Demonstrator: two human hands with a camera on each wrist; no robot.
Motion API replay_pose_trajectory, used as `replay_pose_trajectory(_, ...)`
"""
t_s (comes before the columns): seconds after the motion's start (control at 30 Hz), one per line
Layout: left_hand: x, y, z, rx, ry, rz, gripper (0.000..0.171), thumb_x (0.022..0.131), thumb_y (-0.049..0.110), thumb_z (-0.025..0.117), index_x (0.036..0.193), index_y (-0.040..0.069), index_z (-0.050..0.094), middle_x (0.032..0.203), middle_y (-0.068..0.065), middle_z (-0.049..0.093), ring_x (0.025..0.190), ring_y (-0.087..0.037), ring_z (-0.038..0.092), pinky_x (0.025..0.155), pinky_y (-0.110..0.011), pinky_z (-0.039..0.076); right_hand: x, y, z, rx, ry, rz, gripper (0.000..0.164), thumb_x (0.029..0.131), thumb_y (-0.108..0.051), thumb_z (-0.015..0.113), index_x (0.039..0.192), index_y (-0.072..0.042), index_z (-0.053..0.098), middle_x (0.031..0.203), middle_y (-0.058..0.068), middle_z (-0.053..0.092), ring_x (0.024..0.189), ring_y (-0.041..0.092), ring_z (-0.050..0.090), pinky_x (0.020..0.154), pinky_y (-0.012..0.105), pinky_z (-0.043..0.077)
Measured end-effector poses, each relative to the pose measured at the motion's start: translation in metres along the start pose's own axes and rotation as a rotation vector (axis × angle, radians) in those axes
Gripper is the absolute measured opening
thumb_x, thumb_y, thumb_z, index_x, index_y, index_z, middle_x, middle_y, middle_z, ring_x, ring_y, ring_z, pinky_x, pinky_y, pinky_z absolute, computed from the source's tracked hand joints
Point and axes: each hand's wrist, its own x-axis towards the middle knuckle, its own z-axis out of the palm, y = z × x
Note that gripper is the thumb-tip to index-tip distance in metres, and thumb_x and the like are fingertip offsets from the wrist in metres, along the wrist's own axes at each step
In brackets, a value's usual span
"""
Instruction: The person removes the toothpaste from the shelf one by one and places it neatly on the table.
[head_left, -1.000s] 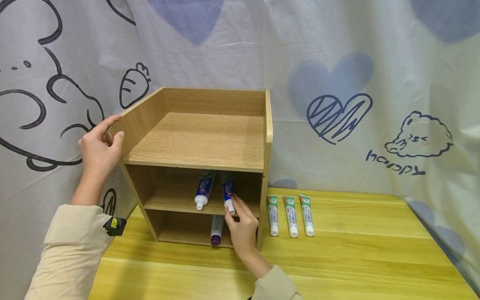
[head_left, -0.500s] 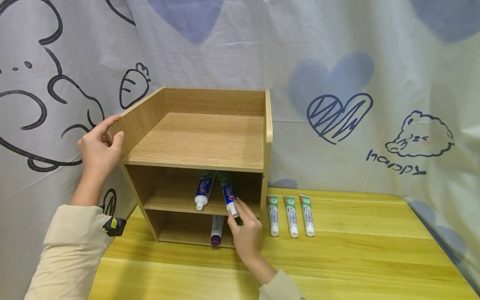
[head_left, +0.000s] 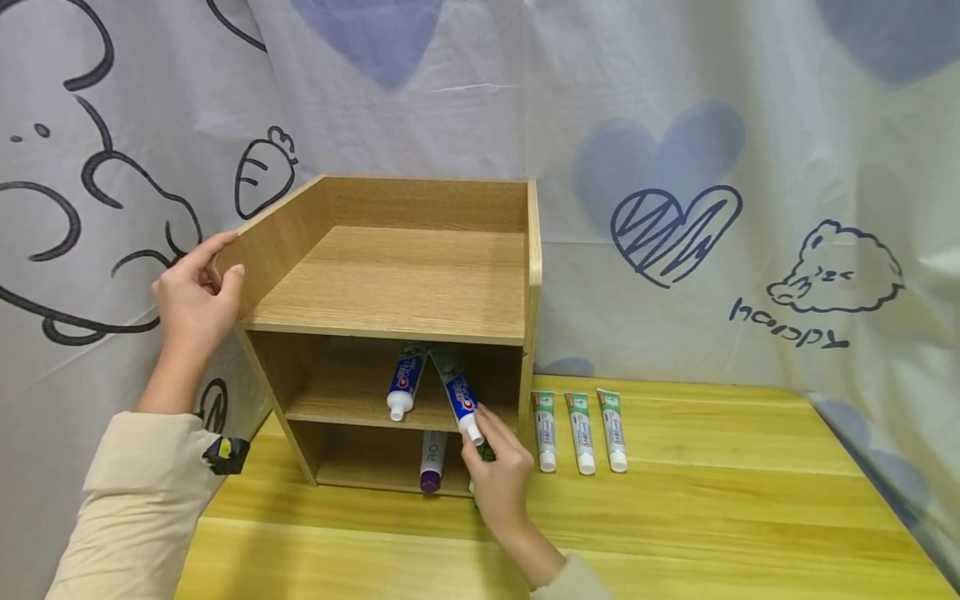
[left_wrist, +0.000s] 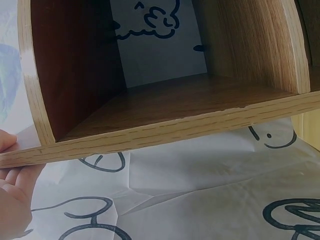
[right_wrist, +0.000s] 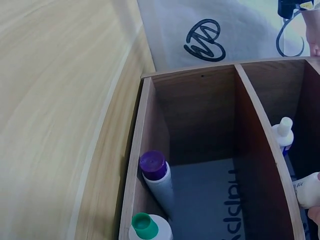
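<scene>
My left hand (head_left: 197, 292) grips the front of the left side panel of a small wooden shelf unit (head_left: 390, 283), thumb inside and fingers outside. My right hand (head_left: 501, 479) pinches a blue toothpaste tube (head_left: 459, 393) near its white cap, which sticks out past the middle shelf's front edge. This tube slants, its tail still inside the compartment. To its left lies another blue toothpaste tube (head_left: 406, 377), cap forward. In the bottom compartment are a white tube with a purple cap (head_left: 431, 471) and, partly hidden behind my right hand, a tube with a green cap (right_wrist: 145, 226).
Right of the unit, three green-and-white toothpaste tubes (head_left: 581, 433) lie in a row on the yellow wooden table (head_left: 720, 492). A printed white curtain (head_left: 570, 100) hangs behind and along the left side.
My right hand has moved right and toward me, drawing the blue tube's cap end out and slanting it. More of the green-marked thing below shows. My left hand keeps its hold.
</scene>
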Motion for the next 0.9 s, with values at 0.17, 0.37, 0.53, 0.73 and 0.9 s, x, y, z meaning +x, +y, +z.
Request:
replay_pose_trajectory(0.17,-0.001,-0.001,0.000,0.010,-0.004,-0.003,0.037,0.080,-0.002,0.059,0.114,0.009,0.067,0.049,0.022,0.030,0.040,0.010,0.025,0.040,-0.011,0.021,-0.002,-0.002,-0.006,0.020,-0.019,0.025,0.033,0.066,0.012,0.072,0.098,0.010,0.067,0.101,0.024,0.067,0.090,0.036,0.067,0.076,0.024,0.051)
replay_pose_trajectory(0.37,0.000,-0.002,0.000,0.021,-0.005,-0.004,0.036,0.081,-0.001,0.060,0.114,0.011,0.067,0.049,0.021,0.030,0.041,0.009,0.025,0.040,-0.011,0.020,-0.003,-0.004,-0.013,0.037,-0.020,0.040,0.033,0.067,0.011,0.072,0.099,0.010,0.067,0.102,0.024,0.067,0.091,0.036,0.066,0.077,0.022,0.051)
replay_pose_trajectory(0.53,0.002,-0.002,-0.001,0.025,-0.007,-0.012,0.037,0.081,0.000,0.059,0.115,0.011,0.067,0.047,0.025,0.031,0.040,0.011,0.027,0.040,-0.010,0.022,-0.002,-0.003,-0.009,-0.004,0.006,0.005,0.036,0.065,0.004,0.077,0.099,0.009,0.067,0.102,0.023,0.067,0.090,0.035,0.067,0.080,0.020,0.050)
replay_pose_trajectory(0.73,0.001,-0.001,-0.001,0.013,-0.012,-0.011,0.036,0.080,-0.002,0.059,0.114,0.010,0.067,0.047,0.026,0.030,0.040,0.012,0.027,0.040,-0.010,0.022,-0.004,-0.002,0.001,-0.049,0.033,0.007,0.040,0.064,0.004,0.078,0.101,0.008,0.066,0.102,0.022,0.067,0.089,0.035,0.067,0.081,0.022,0.051)
replay_pose_trajectory(0.9,0.000,-0.001,0.000,0.004,-0.010,-0.013,0.036,0.080,-0.001,0.059,0.114,0.010,0.067,0.048,0.025,0.031,0.040,0.010,0.026,0.040,-0.010,0.022,-0.004,0.000,0.003,-0.073,0.058,0.000,0.040,0.062,0.006,0.077,0.100,0.009,0.067,0.100,0.024,0.067,0.088,0.036,0.067,0.078,0.024,0.051)
